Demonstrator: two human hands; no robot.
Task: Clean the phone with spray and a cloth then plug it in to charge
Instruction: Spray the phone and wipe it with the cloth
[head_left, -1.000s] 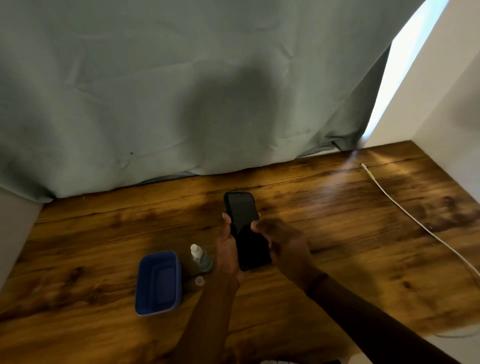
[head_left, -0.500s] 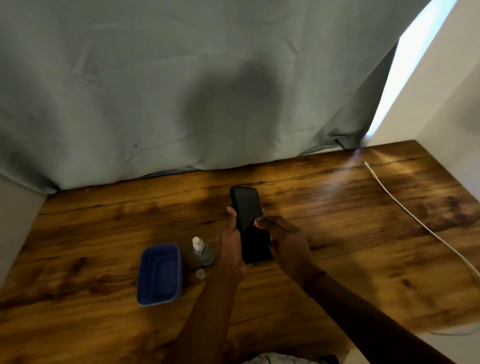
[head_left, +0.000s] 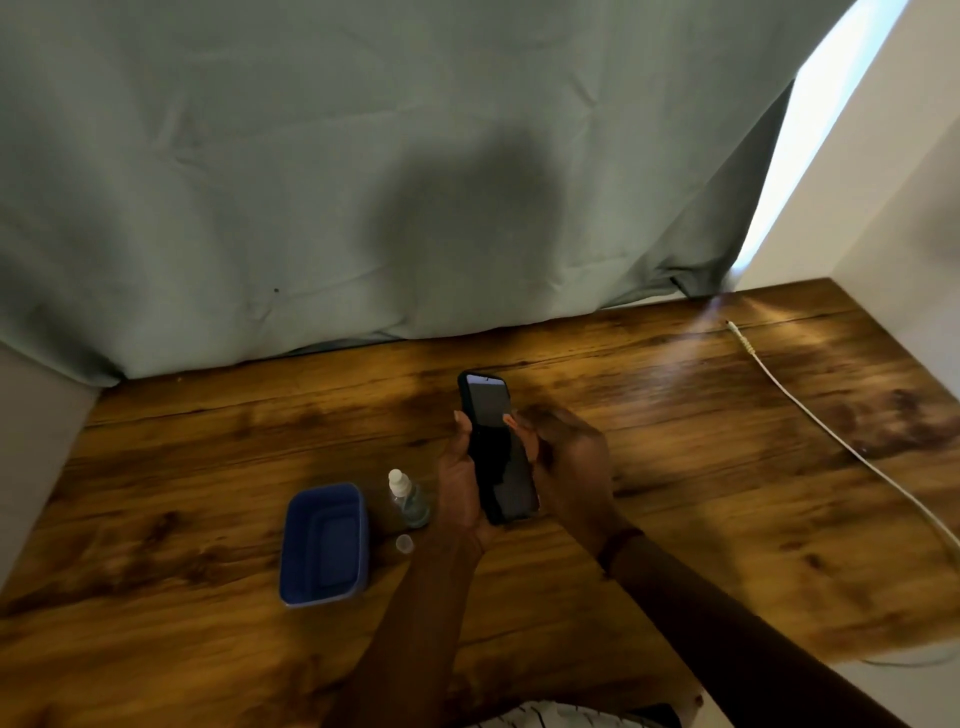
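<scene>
A black phone (head_left: 493, 441) with a dark screen is held upright over the wooden table (head_left: 675, 493). My left hand (head_left: 460, 483) grips its left edge and back. My right hand (head_left: 566, 462) rests against its right edge, thumb on the screen. No cloth shows in either hand. A small clear spray bottle (head_left: 408, 493) with a white nozzle stands just left of my left hand, its clear cap (head_left: 404, 543) lying in front of it. A white charging cable (head_left: 810, 415) runs along the right side, its plug end (head_left: 733, 327) near the back.
A blue rectangular container (head_left: 324, 545) sits left of the bottle. A grey-green curtain (head_left: 363, 182) hangs along the table's back edge. White walls (head_left: 909, 208) close off the right side and a grey wall the left.
The phone and both hands have stayed together at the table's middle, with my right thumb sliding slightly on the screen. The view has shifted a little.
</scene>
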